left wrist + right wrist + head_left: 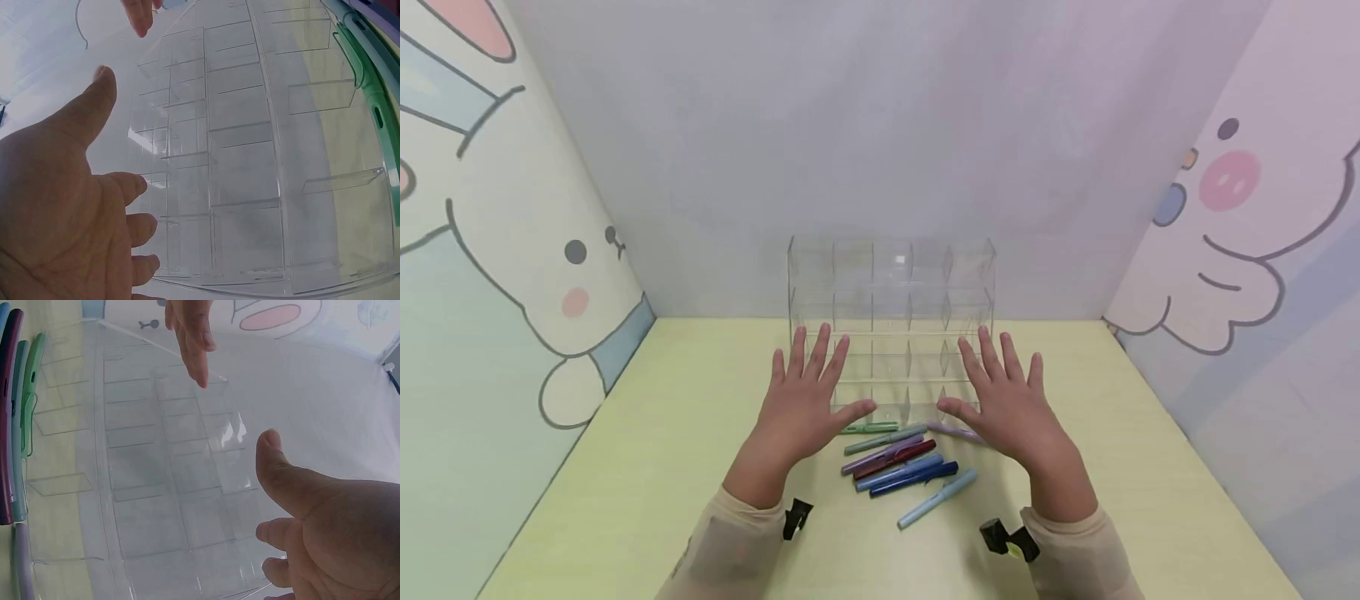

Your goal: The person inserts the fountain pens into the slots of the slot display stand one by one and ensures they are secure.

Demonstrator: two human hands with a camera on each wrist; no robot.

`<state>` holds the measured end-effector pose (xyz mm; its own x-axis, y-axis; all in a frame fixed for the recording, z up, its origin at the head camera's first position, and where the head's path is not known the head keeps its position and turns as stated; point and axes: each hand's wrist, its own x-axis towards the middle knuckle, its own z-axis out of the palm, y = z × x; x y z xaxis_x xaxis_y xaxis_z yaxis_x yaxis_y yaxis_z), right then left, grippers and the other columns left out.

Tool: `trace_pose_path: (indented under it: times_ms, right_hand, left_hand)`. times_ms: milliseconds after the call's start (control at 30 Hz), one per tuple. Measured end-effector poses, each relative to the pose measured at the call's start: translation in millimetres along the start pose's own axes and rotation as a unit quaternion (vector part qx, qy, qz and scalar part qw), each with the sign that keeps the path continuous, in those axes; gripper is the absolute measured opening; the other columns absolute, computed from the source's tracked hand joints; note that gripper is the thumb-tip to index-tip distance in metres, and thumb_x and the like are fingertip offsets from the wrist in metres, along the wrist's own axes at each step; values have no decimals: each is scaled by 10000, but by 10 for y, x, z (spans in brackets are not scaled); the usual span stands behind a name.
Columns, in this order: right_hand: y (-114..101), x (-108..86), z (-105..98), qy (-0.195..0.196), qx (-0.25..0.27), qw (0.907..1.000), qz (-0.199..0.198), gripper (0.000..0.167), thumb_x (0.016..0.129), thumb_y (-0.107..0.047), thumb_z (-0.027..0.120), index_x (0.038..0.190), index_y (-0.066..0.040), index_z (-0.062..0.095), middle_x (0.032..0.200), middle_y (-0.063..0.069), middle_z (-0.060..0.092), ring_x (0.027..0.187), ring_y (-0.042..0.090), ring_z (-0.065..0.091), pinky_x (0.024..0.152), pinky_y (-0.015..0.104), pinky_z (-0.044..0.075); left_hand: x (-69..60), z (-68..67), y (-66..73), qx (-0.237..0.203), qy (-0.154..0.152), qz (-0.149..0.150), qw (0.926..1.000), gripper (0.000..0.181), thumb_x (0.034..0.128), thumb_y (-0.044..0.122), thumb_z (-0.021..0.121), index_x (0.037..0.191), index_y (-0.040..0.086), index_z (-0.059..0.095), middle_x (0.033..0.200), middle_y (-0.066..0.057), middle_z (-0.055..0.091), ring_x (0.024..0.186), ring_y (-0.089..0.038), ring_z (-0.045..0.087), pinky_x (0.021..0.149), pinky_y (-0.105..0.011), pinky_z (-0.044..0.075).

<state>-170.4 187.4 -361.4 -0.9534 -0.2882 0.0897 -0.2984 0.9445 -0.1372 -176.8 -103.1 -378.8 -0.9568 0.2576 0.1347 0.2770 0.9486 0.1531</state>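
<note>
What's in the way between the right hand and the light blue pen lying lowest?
Nothing visible: in the head view, just bare table shows between the right hand and that light blue pen.

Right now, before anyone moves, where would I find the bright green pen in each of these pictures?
Head: a little below the centre, the bright green pen lies across the picture by the clear rack's lower edge.
Left wrist: on the right side, the pen runs downward.
Right wrist: at upper left, the pen stands nearly upright in the picture.
Shared landmark: the clear rack, beside the pen in all three.
</note>
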Motion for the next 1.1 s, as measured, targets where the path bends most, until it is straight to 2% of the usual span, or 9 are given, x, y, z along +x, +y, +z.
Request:
trace_pose_path:
  times_ms: [267, 433, 500, 600, 700, 767, 833, 967, 1100]
  right_hand:
    - [-19, -45, -16, 0, 82, 10000, -28, 939, 907, -725, 427, 1599, -205, 62, 1656, 107, -82, 1507, 371, -118, 1117, 735, -61]
    - [4, -51, -56, -20, 113, 9999, -2, 945, 905, -736, 411, 1599, -214, 39, 1651, 68, -134, 1506, 352, -144, 1121, 728, -68]
    - [17, -51, -83, -5, 141, 9999, -11, 949, 904, -737, 413, 1599, -214, 34, 1650, 64, -140, 1505, 350, -150, 1123, 725, -71]
    - [48, -51, -129, 44, 186, 9998, -32, 956, 906, -727, 428, 1599, -206, 26, 1650, 75, -138, 1503, 365, -143, 1120, 725, -77]
    - [86, -50, -152, 79, 233, 9997, -25, 960, 908, -722, 434, 1598, -206, 11, 1649, 77, -141, 1502, 381, -133, 1120, 725, -82]
    - [118, -48, -166, 93, 242, 9997, 3, 965, 906, -730, 426, 1596, -216, -9, 1648, 67, -150, 1503, 381, -132, 1121, 722, -81]
    - [151, -53, -179, 101, 292, 9995, 41, 967, 905, -732, 424, 1594, -222, -22, 1648, 66, -153, 1502, 385, -131, 1121, 721, -85]
    - [213, -75, -213, 50, 442, 9989, 117, 968, 910, -724, 428, 1592, -221, -41, 1642, 59, -176, 1497, 372, -163, 1119, 717, -103]
    - [267, -96, -255, 23, 594, 9981, 171, 968, 918, -709, 436, 1591, -213, -51, 1641, 66, -178, 1493, 369, -178, 1117, 717, -105]
  left_hand:
    - [-17, -50, -13, -71, 150, 32, 9999, 997, 861, 799, 403, 1594, 244, 19, 1659, -45, -87, 1509, -341, -145, 1192, -636, 7]
    - [7, -81, -95, -242, 524, 9, 9983, 998, 870, 803, 369, 1592, 240, -27, 1651, -39, -144, 1505, -332, -171, 1196, -625, 9]
    - [26, -98, -165, -492, 685, -87, 9964, 1008, 869, 808, 356, 1582, 247, -83, 1638, -16, -200, 1495, -308, -214, 1197, -623, 13]
    - [64, -125, -323, -1300, 894, -279, 9871, 1034, 873, 782, 411, 1561, 259, -159, 1612, 44, -262, 1485, -260, -246, 1189, -639, 58]
    - [97, -104, -554, -2363, 758, -502, 9674, 1062, 881, 726, 492, 1534, 289, -223, 1600, 96, -269, 1501, -254, -192, 1170, -662, 113]
    - [116, -71, -716, -3073, 438, -670, 9482, 1069, 885, 693, 529, 1515, 331, -254, 1608, 97, -235, 1520, -303, -71, 1156, -670, 158]
    - [132, -27, -860, -3622, -15, -827, 9284, 1075, 883, 679, 550, 1499, 365, -274, 1630, 61, -178, 1520, -337, 36, 1150, -671, 178]
    - [158, 75, -1051, -4463, -900, -1022, 8845, 1064, 891, 626, 592, 1518, 376, -230, 1658, -29, -39, 1501, -352, 169, 1160, -621, 233]
    - [188, 182, -1135, -4952, -1397, -984, 8518, 1016, 903, 568, 620, 1567, 333, -113, 1659, -67, 37, 1463, -335, 289, 1157, -555, 301]
